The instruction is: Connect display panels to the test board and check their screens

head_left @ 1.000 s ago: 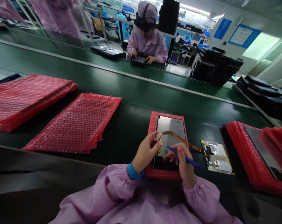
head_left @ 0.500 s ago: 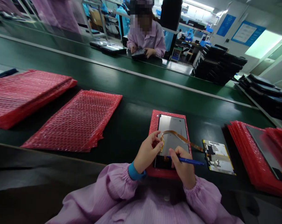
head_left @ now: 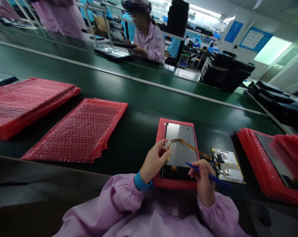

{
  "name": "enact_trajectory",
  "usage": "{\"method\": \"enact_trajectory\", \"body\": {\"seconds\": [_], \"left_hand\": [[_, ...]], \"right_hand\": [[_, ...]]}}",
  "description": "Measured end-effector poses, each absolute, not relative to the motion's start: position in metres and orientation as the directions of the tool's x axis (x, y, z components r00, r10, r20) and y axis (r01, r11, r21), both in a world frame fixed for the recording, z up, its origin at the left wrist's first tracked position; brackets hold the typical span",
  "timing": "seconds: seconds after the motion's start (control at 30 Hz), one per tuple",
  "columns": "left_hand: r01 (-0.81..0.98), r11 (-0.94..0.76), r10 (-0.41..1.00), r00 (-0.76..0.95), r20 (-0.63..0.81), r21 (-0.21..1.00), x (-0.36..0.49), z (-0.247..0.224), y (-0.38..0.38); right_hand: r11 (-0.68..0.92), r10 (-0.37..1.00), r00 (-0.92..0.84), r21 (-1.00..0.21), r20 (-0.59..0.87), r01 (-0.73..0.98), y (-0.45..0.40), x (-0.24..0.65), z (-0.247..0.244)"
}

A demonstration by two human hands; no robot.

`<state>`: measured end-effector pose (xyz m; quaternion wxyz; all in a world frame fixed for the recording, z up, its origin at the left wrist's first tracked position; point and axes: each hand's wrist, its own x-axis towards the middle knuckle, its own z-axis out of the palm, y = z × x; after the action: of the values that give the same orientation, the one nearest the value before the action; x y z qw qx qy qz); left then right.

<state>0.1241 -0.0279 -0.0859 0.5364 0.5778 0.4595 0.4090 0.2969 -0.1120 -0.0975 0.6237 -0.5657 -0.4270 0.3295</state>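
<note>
A display panel (head_left: pixel 182 131) lies on a red bubble-wrap pouch (head_left: pixel 161 130) in front of me. My left hand (head_left: pixel 155 159) pinches the end of a long orange flex cable (head_left: pixel 182 141) over the panel's left side. The cable arches across the panel to a circuit board (head_left: pixel 229 164) lying on the dark bench to the right. My right hand (head_left: pixel 204 177), at the panel's lower right, grips a blue pen-like tool (head_left: pixel 219 181), its tip above the panel. A small orange connector tab (head_left: pixel 174 168) shows on the panel's black lower strip.
Red bubble-wrap pouches (head_left: pixel 82 131) and a thicker stack (head_left: pixel 28 102) lie left. More pouches (head_left: pixel 257 164) with a panel on top are at right. Across the bench a person (head_left: pixel 152 42) holds a dark device. Black devices (head_left: pixel 225 70) are piled at the back right.
My right hand has moved right with the blue tool, away from the connector tab, which now shows. My left hand stays at the cable end. The person across has turned and shifted left.
</note>
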Motion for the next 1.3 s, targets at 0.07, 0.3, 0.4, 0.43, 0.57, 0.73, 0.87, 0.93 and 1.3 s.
{"method": "enact_trajectory", "body": {"seconds": [0.07,0.3,0.4,0.43,0.57,0.73,0.87,0.93,1.3], "left_hand": [[0.084,0.011,0.969,0.244,-0.031,0.996,0.124,-0.085,-0.028],[0.060,0.026,0.969,0.243,-0.040,0.998,0.123,-0.085,-0.026],[0.040,0.026,0.971,0.235,-0.034,0.999,0.122,-0.083,-0.026],[0.028,0.026,0.972,0.234,-0.032,0.999,0.122,-0.081,-0.027],[-0.085,-0.001,0.973,0.231,0.020,0.996,0.118,-0.073,-0.032],[-0.340,0.026,0.964,0.257,0.066,0.940,0.111,-0.063,-0.036],[-0.446,0.128,0.944,0.330,0.030,0.886,0.106,-0.061,-0.034],[-0.481,0.145,0.929,0.366,0.048,0.865,0.104,-0.063,-0.033],[-0.448,0.267,0.889,0.456,-0.039,0.853,0.104,-0.064,-0.027]], "right_hand": [[0.234,0.857,0.466,-0.972,0.222,0.031,-0.123,0.313,-0.103],[0.133,0.751,0.366,-0.668,0.550,0.732,-0.151,0.370,-0.117],[0.258,0.837,0.046,-0.468,0.545,0.845,-0.147,0.382,-0.123],[0.293,0.844,-0.028,-0.417,0.536,0.860,-0.143,0.384,-0.125],[0.277,0.821,-0.068,-0.290,0.566,0.916,-0.128,0.382,-0.131],[0.265,0.846,-0.109,-0.233,0.522,0.936,-0.119,0.366,-0.116],[0.283,0.872,-0.152,-0.226,0.465,0.932,-0.117,0.350,-0.101],[0.329,0.872,-0.201,-0.233,0.445,0.915,-0.115,0.342,-0.099],[0.094,0.742,0.444,-0.733,0.502,0.674,-0.107,0.393,-0.103]]}}
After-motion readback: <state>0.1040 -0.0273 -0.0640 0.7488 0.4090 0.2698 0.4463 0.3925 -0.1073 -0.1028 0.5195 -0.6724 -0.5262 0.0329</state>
